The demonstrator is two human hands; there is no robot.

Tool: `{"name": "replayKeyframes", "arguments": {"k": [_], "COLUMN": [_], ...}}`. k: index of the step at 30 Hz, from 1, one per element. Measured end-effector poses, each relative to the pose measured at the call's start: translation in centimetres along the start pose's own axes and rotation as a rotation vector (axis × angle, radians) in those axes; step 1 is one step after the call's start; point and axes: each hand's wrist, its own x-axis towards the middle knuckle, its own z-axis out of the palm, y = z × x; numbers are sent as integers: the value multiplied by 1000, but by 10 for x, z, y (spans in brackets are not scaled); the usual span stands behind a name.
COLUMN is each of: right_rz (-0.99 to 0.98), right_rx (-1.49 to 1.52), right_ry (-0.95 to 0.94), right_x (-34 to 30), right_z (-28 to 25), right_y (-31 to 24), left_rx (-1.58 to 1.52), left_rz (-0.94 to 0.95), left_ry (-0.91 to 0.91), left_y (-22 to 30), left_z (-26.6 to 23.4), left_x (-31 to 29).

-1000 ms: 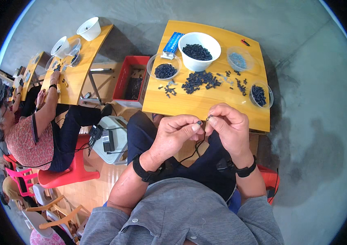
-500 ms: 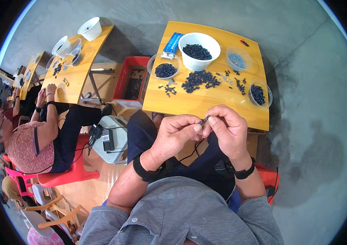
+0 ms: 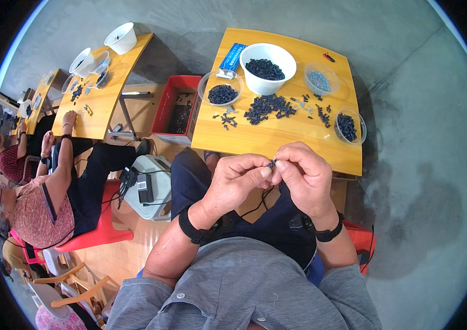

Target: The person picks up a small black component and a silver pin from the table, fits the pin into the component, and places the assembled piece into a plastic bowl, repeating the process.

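Note:
My left hand (image 3: 240, 181) and my right hand (image 3: 305, 175) meet above my lap, just off the near edge of the yellow table (image 3: 228, 140). Thumb and forefinger of each pinch a small black plastic part (image 3: 272, 164), mostly covered by the fingertips. Past the hands, a loose pile of small black parts (image 3: 266, 109) lies on the table, with small grey metal pieces (image 3: 302, 104) to its right. Behind the pile a white bowl (image 3: 266, 88) holds many black parts.
Clear tubs of black parts stand left (image 3: 222, 95) and right (image 3: 347, 126); another tub (image 3: 321, 81) holds small blue-grey pieces. A blue box (image 3: 232, 58) lies by the bowl. Left are a red bin (image 3: 175, 104), a grey stool (image 3: 148, 184) and a seated person (image 3: 43, 212) at another table.
My fingertips have drawn slightly closer round the small black part. At left, the seated person has leaned back and one of their hands has lowered from the table edge.

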Motion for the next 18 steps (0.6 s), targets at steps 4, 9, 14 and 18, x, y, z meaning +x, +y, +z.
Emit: {"name": "replayKeyframes", "arguments": {"k": [4,9,14,18], "right_rz": [-15,-55,-87,-85], "right_rx": [-56,-116,-178,-176], "right_ry": [-5,-21,-33,-68], "right_x": [1,1,3,4], "right_z": [1,1,-1,-1], "right_y": [-1,1,1,-2], "left_rx": [7,31,48,-68], "left_rz": [21,28,21,-37], "left_ry": [-6,-3,7,6], "left_y": [-1,-4,-2,-1], "left_z": [-1,-2,0,2], "left_x": [0,-1,0,-2]}}
